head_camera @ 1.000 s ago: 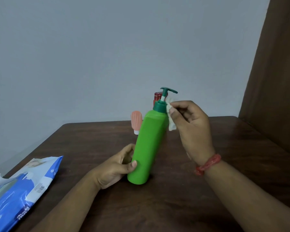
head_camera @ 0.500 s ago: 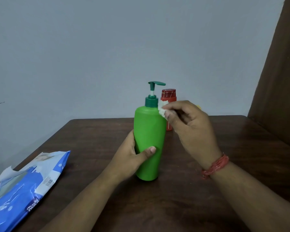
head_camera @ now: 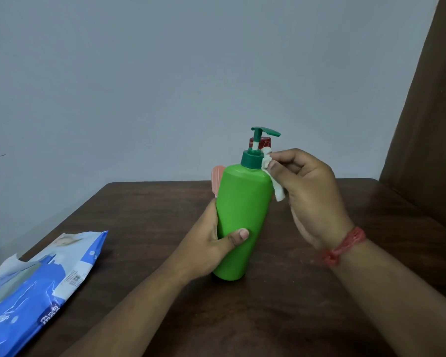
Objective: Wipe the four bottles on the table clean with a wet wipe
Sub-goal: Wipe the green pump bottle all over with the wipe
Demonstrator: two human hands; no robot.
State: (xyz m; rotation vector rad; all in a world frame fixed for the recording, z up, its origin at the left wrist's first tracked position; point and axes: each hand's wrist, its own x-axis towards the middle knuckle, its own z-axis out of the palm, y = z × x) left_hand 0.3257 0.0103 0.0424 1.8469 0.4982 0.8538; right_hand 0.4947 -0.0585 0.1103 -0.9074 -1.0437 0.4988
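pump bottle (head_camera: 242, 222): bright green body, darker green pump head and collar, white stem
wet wipe (head_camera: 273, 180): white, just right of the pump bottle's collar
bottle behind the pump (head_camera: 264, 143): red cap
bottle left of the pump bottle's shoulder (head_camera: 216, 177): pale salmon pink
wipes pack (head_camera: 36, 284): blue and white, far left of the pump bottle
table (head_camera: 294, 318): dark brown wood grain
wristband (head_camera: 345, 246): red
wall (head_camera: 165, 73): plain pale grey-blue

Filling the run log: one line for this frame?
step: wiping green pump bottle | left hand: holds bottle body | right hand: pinches wet wipe at collar | wipes pack: table left
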